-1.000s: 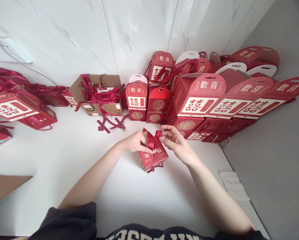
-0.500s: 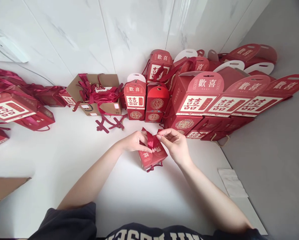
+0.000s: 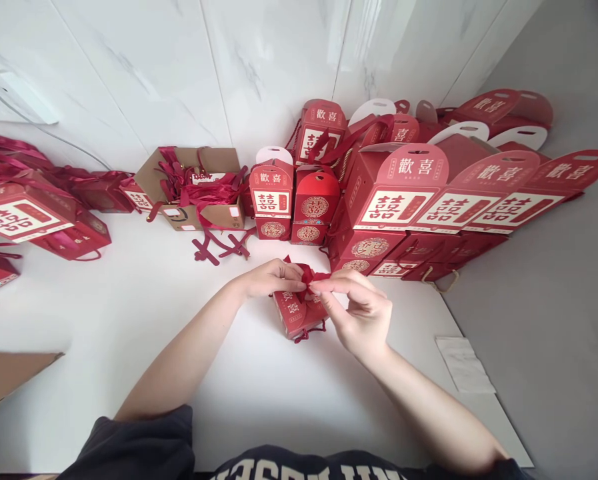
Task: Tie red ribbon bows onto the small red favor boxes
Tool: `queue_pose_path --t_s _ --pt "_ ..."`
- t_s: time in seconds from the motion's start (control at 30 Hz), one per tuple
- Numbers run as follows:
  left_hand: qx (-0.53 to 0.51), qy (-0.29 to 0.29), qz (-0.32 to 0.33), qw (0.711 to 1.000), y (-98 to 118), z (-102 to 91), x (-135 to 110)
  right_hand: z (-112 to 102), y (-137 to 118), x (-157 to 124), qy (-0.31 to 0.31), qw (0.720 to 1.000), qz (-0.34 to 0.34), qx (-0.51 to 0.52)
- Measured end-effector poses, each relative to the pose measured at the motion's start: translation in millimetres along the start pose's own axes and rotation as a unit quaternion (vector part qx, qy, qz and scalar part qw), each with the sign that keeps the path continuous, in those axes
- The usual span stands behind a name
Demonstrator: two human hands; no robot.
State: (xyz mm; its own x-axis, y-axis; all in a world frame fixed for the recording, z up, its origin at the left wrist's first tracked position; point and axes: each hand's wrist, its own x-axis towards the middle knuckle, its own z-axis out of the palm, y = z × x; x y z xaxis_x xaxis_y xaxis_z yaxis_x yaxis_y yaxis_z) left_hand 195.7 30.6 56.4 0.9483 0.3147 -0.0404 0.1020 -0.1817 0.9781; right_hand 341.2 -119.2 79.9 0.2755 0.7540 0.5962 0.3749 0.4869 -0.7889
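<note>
Two fingertip pinches are held by the left hand (image 3: 271,279) and right hand (image 3: 359,310) on a soft, slippery satin ribbon (image 3: 313,275), best taken at its loops, atop a light red gift box (image 3: 293,315) on the white tabletop (image 3: 189,347).

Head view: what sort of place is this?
Likely a home room or small workspace holding wedding favours: red double-happiness gift boxes, a cardboard carton of red ribbons, and marble-look wall tiles.

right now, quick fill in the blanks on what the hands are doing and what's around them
The left hand and the right hand both pinch a ____ ribbon above a small gift box.
That gift box rests on a ____ surface.
Farther off, an open brown carton holds a tangle of red ____.

Missing words: red, white, ribbons.
</note>
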Motion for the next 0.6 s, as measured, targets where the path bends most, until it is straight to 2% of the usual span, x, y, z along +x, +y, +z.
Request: queue_pose_path --t_s 0.13,0.27,0.37,0.43,0.6 --pt "-0.014 -0.002 -0.044 0.999 9.2 2.3 0.5 19.2 -5.4 -8.6 -0.09 0.989 -0.12 -0.008" --pt "0.012 0.004 -0.078 0.997 13.2 2.9 0.5 47.6 4.4 -26.0 -0.19 0.956 -0.212 -0.069" --pt "0.05 0.0 -0.07 0.996 14.9 3.3 0.3 65.6 16.9 -34.2 -0.25 0.926 -0.248 -0.136" --pt "0.077 0.002 -0.06 0.995 16.0 3.9 -0.4 74.1 23.5 -34.3 -0.268 0.911 -0.262 -0.174" --pt "0.143 0.004 -0.039 0.989 15.1 5.7 -1.8 82.4 26.6 -27.4 -0.313 0.863 -0.293 -0.268"
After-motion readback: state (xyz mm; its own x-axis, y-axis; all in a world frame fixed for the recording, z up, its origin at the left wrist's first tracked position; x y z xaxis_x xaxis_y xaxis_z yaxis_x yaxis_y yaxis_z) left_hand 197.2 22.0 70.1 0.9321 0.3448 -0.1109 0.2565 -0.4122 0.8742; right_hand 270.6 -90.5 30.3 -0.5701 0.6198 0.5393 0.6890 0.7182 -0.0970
